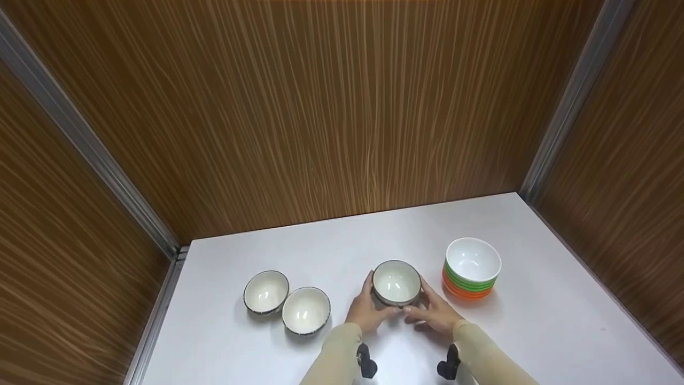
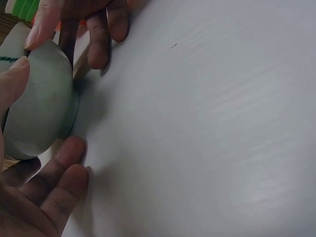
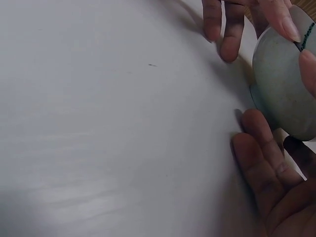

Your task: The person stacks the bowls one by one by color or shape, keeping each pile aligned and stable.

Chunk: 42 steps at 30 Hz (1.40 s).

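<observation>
Between both hands is a small stack of nested pale ceramic bowls (image 1: 396, 283) with dark rims, standing on the white table. My left hand (image 1: 367, 312) holds its left side, thumb at the near rim, fingers curving round the wall. The right hand (image 1: 437, 314) grips the other side likewise, its thumb close to the left one. In the left wrist view the lower bowl (image 2: 42, 101) shows its rounded grey-green outside and foot ring. A dark green patterned line marks the upper bowl (image 3: 310, 34) in the right wrist view. How many bowls are nested is hard to tell.
Two matching pale bowls, a farther one (image 1: 266, 291) and a nearer one (image 1: 306, 310), sit side by side on the left. A stack of white, green and orange bowls (image 1: 471, 267) stands to the right. Wood-grain panels (image 1: 342, 117) border the white table (image 1: 214, 331).
</observation>
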Each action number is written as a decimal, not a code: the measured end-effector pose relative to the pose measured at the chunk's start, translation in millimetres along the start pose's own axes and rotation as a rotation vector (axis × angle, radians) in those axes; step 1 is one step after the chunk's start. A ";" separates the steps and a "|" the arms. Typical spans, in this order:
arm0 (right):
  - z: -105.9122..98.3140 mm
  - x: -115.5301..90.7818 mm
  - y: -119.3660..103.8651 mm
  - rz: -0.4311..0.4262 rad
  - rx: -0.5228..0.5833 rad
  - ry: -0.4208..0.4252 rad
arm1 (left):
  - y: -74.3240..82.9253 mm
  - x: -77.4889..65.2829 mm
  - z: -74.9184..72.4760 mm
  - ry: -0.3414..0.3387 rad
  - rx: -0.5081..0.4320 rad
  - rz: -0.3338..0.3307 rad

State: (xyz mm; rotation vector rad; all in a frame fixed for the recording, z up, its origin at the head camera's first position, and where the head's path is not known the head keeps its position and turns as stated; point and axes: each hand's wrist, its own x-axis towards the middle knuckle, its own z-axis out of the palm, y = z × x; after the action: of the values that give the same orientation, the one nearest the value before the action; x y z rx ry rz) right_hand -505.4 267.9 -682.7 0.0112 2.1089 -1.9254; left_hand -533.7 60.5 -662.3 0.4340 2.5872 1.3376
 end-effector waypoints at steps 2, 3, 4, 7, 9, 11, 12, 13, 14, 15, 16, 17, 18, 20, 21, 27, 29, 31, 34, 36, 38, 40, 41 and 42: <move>2.1 -7.5 -8.9 0.010 0.014 -0.006 | 1.4 -3.3 -1.0 -0.015 0.017 -0.026; 2.7 -10.1 -11.6 0.015 0.019 -0.006 | 2.2 -5.3 -2.0 -0.027 0.027 -0.042; 3.1 -12.1 -12.9 0.027 0.024 0.000 | 3.2 -7.8 -3.7 -0.039 0.032 -0.059; 4.1 -18.0 -14.2 0.048 0.042 0.006 | 4.5 -16.5 -10.5 -0.056 0.035 -0.088; 3.0 -17.1 -5.6 0.060 0.046 0.010 | 4.8 -25.1 -16.8 -0.061 0.031 -0.085; 2.4 -21.1 -1.8 0.064 0.050 -0.004 | 3.9 -35.9 -24.1 -0.063 0.017 -0.073; 2.1 -24.1 -1.0 0.069 0.051 -0.013 | 2.6 -41.9 -27.9 -0.063 0.009 -0.064; 1.5 -28.4 -0.4 0.073 0.054 -0.022 | 2.0 -49.0 -32.2 -0.067 0.000 -0.061; 0.9 -33.3 -0.4 0.080 0.053 -0.026 | 0.8 -56.1 -36.6 -0.070 -0.005 -0.059; -0.1 -38.2 -0.4 0.087 0.051 -0.032 | -0.6 -63.1 -41.2 -0.071 -0.012 -0.056; -1.3 -43.4 -0.6 0.093 0.044 -0.035 | -2.4 -69.8 -45.8 -0.068 -0.023 -0.051; -2.3 -48.7 -1.1 0.099 0.042 -0.036 | -4.4 -76.2 -50.6 -0.061 -0.032 -0.045; -3.3 -54.0 -1.4 0.108 0.037 -0.031 | -7.0 -82.4 -55.1 -0.047 -0.040 -0.034; -5.4 -64.3 -2.1 0.118 0.027 -0.025 | -13.1 -93.5 -64.4 -0.007 -0.057 -0.002; -6.4 -69.2 -2.3 0.122 0.024 -0.023 | -16.5 -99.0 -69.1 0.021 -0.070 0.013; -9.4 -95.5 -1.9 0.134 0.014 -0.020 | -40.4 -128.0 -96.9 0.223 -0.112 0.046; -11.2 -101.4 -1.0 0.131 0.014 -0.021 | -48.0 -132.1 -105.6 0.286 -0.112 0.010; -12.3 -107.2 0.6 0.137 0.019 -0.010 | -54.8 -133.8 -112.4 0.337 -0.124 -0.062; -12.3 -114.4 5.3 0.155 0.033 -0.005 | -63.0 -132.4 -118.4 0.401 -0.160 -0.180; -10.0 -118.0 8.5 0.179 0.052 -0.003 | -68.7 -129.6 -119.1 0.448 -0.198 -0.245; -6.0 -120.1 11.3 0.193 0.075 -0.014 | -74.5 -126.3 -118.2 0.497 -0.230 -0.290; -0.2 -120.5 12.5 0.196 0.097 -0.039 | -80.2 -123.0 -116.7 0.523 -0.280 -0.321; 3.2 -120.1 12.5 0.197 0.105 -0.044 | -82.9 -121.4 -115.7 0.528 -0.316 -0.336; 6.5 -119.5 12.3 0.195 0.109 -0.048 | -85.0 -120.2 -114.9 0.519 -0.357 -0.349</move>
State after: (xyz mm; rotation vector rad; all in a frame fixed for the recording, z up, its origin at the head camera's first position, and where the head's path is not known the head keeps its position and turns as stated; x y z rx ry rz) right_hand -387.1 284.9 -669.6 0.1843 1.8940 -1.9013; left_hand -470.3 -115.1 -661.5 -0.4604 2.5234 1.9067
